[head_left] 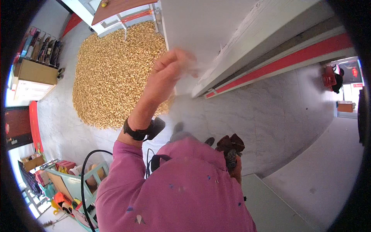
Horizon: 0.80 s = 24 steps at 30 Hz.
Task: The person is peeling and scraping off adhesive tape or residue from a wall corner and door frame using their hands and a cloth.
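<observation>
My left hand is raised in front of the white wall corner, close to its chipped, rough edge. Its fingers are blurred by motion, so whether they hold or touch anything is unclear. A black strap with a device circles that wrist. Low at my right side, my right hand grips a bundle: a dark brown cloth or sponge-like piece together with a grey, fuzzy scouring pad. Most of this hand is hidden behind the bundle and my pink sleeve.
A broad heap of what look like unshelled peanuts covers the floor at left, under a wooden-topped table. A red-striped door frame runs right. A crowded pale green cabinet stands lower left, and a black cable loops nearby.
</observation>
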Motion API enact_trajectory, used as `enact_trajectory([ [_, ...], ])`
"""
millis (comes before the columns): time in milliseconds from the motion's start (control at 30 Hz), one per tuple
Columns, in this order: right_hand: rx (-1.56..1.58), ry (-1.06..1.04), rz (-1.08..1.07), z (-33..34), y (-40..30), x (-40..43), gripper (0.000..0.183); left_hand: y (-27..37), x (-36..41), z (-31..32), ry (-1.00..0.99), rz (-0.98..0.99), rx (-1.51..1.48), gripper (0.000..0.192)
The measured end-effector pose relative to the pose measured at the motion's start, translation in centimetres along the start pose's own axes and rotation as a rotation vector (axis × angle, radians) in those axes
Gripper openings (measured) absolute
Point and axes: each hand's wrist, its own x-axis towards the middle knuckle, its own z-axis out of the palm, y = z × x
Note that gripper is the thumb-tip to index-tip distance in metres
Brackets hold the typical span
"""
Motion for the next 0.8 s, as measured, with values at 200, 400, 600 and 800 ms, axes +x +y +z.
enact_trajectory([
  [200,-0.025,-0.081,0.003,0.1,-1.6,-0.9,0.033,-13.3,-3.4,-5.4,0.255,-0.495,-0.046,0.010],
  [400,-0.334,-0.107,-0.032,-2.3,-0.3,-1.5,0.038,-27.4,-5.2,-8.6,0.269,-0.531,0.296,0.009],
  [600,-0.164,0.044,0.133,-5.7,2.4,-2.2,0.038,-30.4,-3.2,-5.8,0.594,-0.743,-0.064,0.026],
  [800,0.171,-0.031,0.133,-4.8,2.2,-3.4,0.039,-30.2,-0.7,-5.0,0.574,-0.751,-0.052,0.037],
])
